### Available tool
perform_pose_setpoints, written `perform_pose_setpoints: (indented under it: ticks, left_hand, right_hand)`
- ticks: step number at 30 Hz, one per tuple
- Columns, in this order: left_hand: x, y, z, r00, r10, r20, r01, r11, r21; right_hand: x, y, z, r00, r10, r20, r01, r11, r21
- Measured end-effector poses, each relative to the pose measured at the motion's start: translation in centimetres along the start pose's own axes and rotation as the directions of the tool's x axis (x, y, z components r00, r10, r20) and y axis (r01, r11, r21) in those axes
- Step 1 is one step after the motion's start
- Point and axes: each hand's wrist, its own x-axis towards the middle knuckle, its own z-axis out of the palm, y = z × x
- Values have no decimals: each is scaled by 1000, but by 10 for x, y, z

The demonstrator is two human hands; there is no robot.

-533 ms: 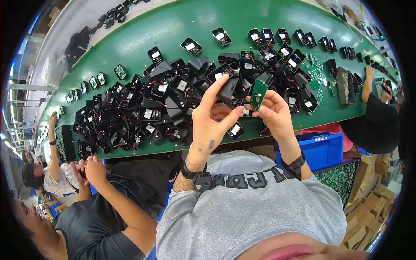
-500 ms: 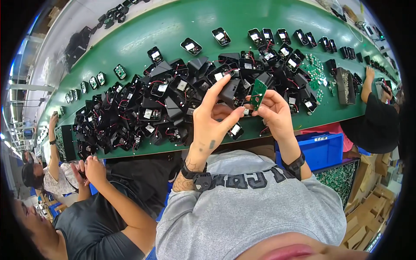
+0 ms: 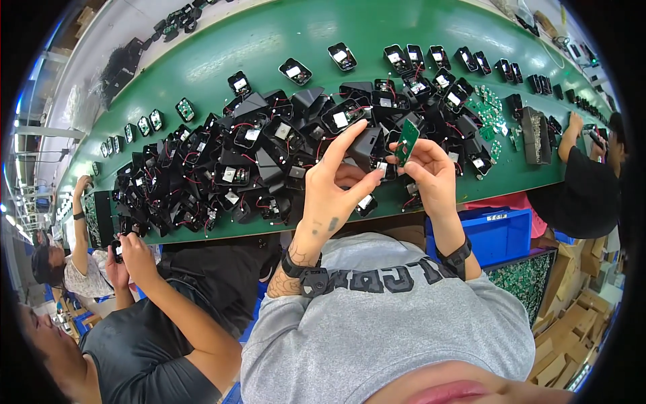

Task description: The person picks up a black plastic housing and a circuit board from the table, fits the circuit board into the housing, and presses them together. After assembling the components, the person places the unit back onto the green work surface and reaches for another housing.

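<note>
Between the thumb and forefinger of my left hand is a black plastic housing, held above the near part of the bench. My right hand pinches a green circuit board upright, just right of the housing. A small white connector shows between the two hands, close to my left thumb tip; whether it is joined to the board I cannot tell. Under and beyond my hands lies a heap of black housings with red and black wires and white-topped parts inside.
Loose green circuit boards lie to the right, by a grey box of small parts. Housings stand in a row along the green bench. Blue bins sit below its edge. Co-workers are at both sides.
Both my hands, with the housing and the board, have shifted slightly right. The near-left co-worker's hands have moved left and down, and a small black part now shows in them.
</note>
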Motion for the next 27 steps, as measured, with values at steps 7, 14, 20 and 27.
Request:
perform_pose_setpoints:
  ticks: [7,14,20,27]
  left_hand:
    - [-1,2,0,997,-53,51,51,998,40]
    - [3,-8,7,989,-138,49,145,967,-209]
    - [3,-16,13,981,-191,-23,177,944,-278]
    - [3,-23,18,982,-185,-39,165,939,-301]
  right_hand:
    - [-2,1,-3,1000,10,-18,-10,1000,16]
    - [-1,-5,5,977,-200,69,210,885,-415]
    - [-5,-2,9,943,-320,93,323,812,-486]
    - [-3,11,21,830,-553,74,503,683,-530]
